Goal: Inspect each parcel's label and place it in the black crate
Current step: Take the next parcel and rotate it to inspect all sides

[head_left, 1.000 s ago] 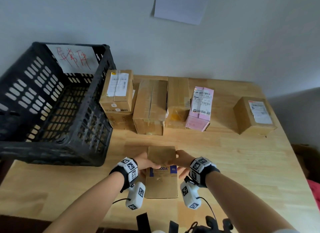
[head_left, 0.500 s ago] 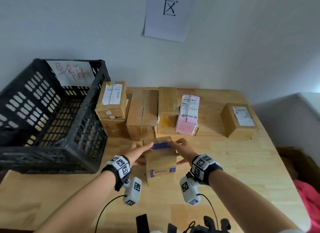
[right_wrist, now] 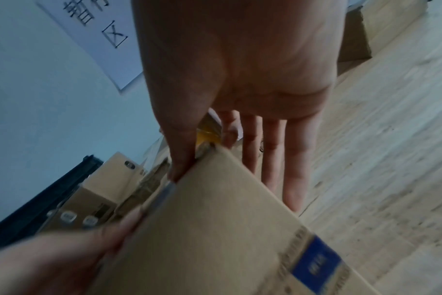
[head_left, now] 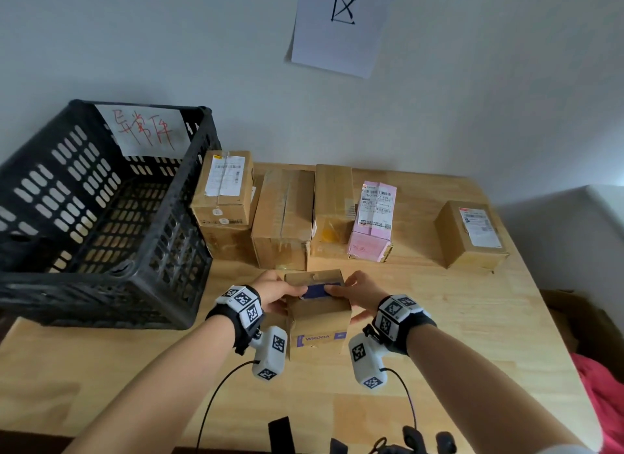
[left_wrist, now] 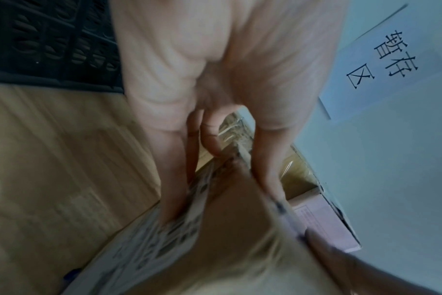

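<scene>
A small brown parcel (head_left: 319, 322) with a purple WRODA band stands on end between my hands, over the table's near middle. My left hand (head_left: 297, 295) grips its left side, thumb on the top face. My right hand (head_left: 341, 293) grips the right side, thumb on top and fingers (right_wrist: 273, 155) straight down the side. Blurred print shows on the parcel (left_wrist: 240, 239) by my left fingers (left_wrist: 174, 179), and a blue patch on the parcel (right_wrist: 215, 229) in the right wrist view. The black crate (head_left: 101, 295) stands at the left; I see nothing in it.
Behind the held parcel runs a row: a labelled box (head_left: 224, 190) stacked on another, a plain box (head_left: 283, 217), a tall box (head_left: 332, 210) and a pink parcel (head_left: 373, 220). A labelled box (head_left: 472, 234) sits apart at right. Red cloth (head_left: 604, 403) lies off the table's right edge.
The parcel lay flat on the table a second ago; both hands have tipped it up onto its end and turned it. The head view has tilted upward.
</scene>
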A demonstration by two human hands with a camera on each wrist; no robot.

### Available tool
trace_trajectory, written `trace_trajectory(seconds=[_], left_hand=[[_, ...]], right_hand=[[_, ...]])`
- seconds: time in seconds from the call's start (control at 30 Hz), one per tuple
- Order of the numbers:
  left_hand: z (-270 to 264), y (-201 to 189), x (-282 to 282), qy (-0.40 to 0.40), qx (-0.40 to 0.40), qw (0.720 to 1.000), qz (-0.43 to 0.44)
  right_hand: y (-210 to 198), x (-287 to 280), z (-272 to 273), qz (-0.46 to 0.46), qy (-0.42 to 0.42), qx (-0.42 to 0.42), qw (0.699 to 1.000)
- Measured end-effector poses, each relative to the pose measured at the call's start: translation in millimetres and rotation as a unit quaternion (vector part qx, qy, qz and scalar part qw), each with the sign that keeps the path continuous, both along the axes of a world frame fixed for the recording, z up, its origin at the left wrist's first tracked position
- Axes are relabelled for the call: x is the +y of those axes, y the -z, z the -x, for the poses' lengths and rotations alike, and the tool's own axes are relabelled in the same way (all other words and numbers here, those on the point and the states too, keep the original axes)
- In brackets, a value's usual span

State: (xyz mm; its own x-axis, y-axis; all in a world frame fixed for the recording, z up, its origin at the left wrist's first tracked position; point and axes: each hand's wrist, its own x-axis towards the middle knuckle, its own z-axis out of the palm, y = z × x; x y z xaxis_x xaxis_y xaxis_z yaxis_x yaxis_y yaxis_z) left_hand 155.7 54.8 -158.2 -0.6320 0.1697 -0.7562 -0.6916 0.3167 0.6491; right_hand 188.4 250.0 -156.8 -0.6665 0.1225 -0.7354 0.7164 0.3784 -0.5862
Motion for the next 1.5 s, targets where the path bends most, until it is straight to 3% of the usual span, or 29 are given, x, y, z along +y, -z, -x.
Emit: trace_trajectory(seconds=[0.1,0.27,0.4,0.53,0.77,0.9,1.03,1.23,1.4,1.5], left_hand=[[-2,7,-3,0.018,0.003,0.999,0.027],[3,16,-1,0.023,0.027,0.999,0.041],[10,32,-2,0.001,0.056,0.996,0.066],[6,18,-2,-0.043,0.086,0.992,0.08],[-9,3,-7,-0.12,0.004,0.993,0.005],[-38,25,-10,-0.031,-0.043,0.998,0.033],[-52,29,-7,0.069,-0.048,0.996,0.005],[-37,24,-10,0.07,-0.035,0.994,0.07],[-28,20,-7,0.06,-0.009,0.995,0.076],[-24,16,-6,0.082,-0.034,0.993,0.081]], right_hand=[[4,5,0,0.015,-0.02,-0.035,0.999],[-1,1,11,-0.02,-0.035,-0.022,0.999],[-6,-7,13,-0.039,-0.018,-0.009,0.999],[0,-15,13,-0.065,0.015,0.031,0.997],[2,6,5,0.131,0.122,-0.005,0.984],[20,8,-10,0.117,0.037,-0.057,0.991],[36,3,-20,0.079,-0.016,-0.062,0.995],[24,16,-17,0.125,0.027,-0.075,0.989],[16,20,-17,0.047,-0.011,-0.053,0.997],[21,24,-19,0.059,0.023,-0.06,0.996]])
